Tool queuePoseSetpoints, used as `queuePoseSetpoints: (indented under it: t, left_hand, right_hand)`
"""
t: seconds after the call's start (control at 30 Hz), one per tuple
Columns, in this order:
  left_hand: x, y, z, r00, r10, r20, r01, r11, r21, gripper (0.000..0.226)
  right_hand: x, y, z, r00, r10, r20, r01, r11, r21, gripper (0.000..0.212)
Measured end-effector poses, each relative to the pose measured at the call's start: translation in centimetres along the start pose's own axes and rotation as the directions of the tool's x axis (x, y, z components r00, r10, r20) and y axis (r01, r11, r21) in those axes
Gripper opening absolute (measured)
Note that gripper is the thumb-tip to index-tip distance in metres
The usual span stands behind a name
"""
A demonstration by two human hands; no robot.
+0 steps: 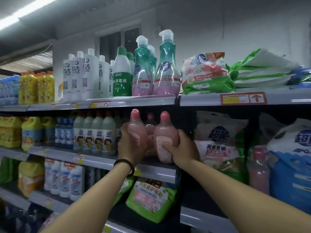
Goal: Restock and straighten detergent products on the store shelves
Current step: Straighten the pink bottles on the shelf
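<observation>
- Two pink bottles held at the second shelf [151, 167], one per hand, both upright with pink caps just under the shelf above.
- Left hand [129, 147] wrapped around the left pink bottle [136, 130]; fingers curled behind it, mostly hidden, grip closed on the body.
- Right hand [182, 149] clasped on the right pink bottle [165, 137]; thumb [165, 146] pressed across the pale front label, remaining fingers closed round the right side.
- Third pink bottle [150, 126] set between the two held ones and further back, partly hidden by them; contact with either cannot be told.
- Dark bead bracelet [125, 164] on the left wrist.
- Left of the left-hand fingers: row of grey-topped bottles [99, 133] with illustrated labels, upright on the same shelf.
- Right of the right-hand fingers: soft detergent bags [218, 142] with blue lettering, leaning in the neighbouring bay.
- Above the fingers, on the top shelf [134, 100]: two green-and-pink pump bottles [155, 69], a green-labelled bottle [122, 76] and white bottles [84, 76] to their left.
- Below the hands: green-and-pink refill pouch [149, 199] on the next shelf down.
</observation>
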State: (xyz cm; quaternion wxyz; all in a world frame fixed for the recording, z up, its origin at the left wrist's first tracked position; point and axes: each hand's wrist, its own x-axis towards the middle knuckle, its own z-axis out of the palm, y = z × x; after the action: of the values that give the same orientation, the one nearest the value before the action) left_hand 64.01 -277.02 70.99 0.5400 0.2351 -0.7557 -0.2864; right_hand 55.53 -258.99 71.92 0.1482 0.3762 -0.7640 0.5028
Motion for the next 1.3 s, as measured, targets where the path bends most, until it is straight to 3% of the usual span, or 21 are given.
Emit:
queuePoseSetpoints:
  t: [0.2, 0.43, 0.67, 0.87, 1.1, 1.3]
  left_hand:
    - [3.6, -3.9, 0.8, 0.995, -0.065, 0.076, 0.050, 0.982, 0.180, 0.099]
    - [5.7, -5.6, 0.1, 0.977, -0.131, 0.169, 0.092, 0.972, 0.217, 0.134]
    - [7.1, -6.9, -1.2, 0.967, -0.102, 0.234, 0.033, 0.960, 0.280, 0.121]
    - [6.6, -7.5, -1.6, 0.979, -0.038, 0.200, -0.024, 0.954, 0.300, 0.122]
    - [5.8, -8.3, -1.0, 0.988, -0.062, 0.142, 0.014, 0.948, 0.318, 0.129]
    - [4.6, -7.4, -1.2, 0.984, -0.115, 0.134, 0.074, 0.958, 0.277, 0.133]
  right_hand:
    - [2.8, -0.4, 4.1, 0.998, 0.047, 0.029, -0.050, 0.996, 0.080, 0.039]
    - [4.4, -1.1, 6.5, 0.994, 0.052, 0.100, -0.057, 0.997, 0.050, 0.053]
    - [4.3, -2.1, 8.4, 0.995, 0.043, 0.094, -0.045, 0.999, 0.020, 0.060]
    - [4.3, -2.2, 9.2, 0.994, 0.034, 0.107, -0.037, 0.999, 0.025, 0.061]
    - [4.3, -2.4, 9.6, 0.995, 0.054, 0.090, -0.047, 0.996, -0.069, 0.063]
    - [4.6, -2.7, 8.2, 0.974, 0.084, 0.210, -0.064, 0.993, -0.103, 0.054]
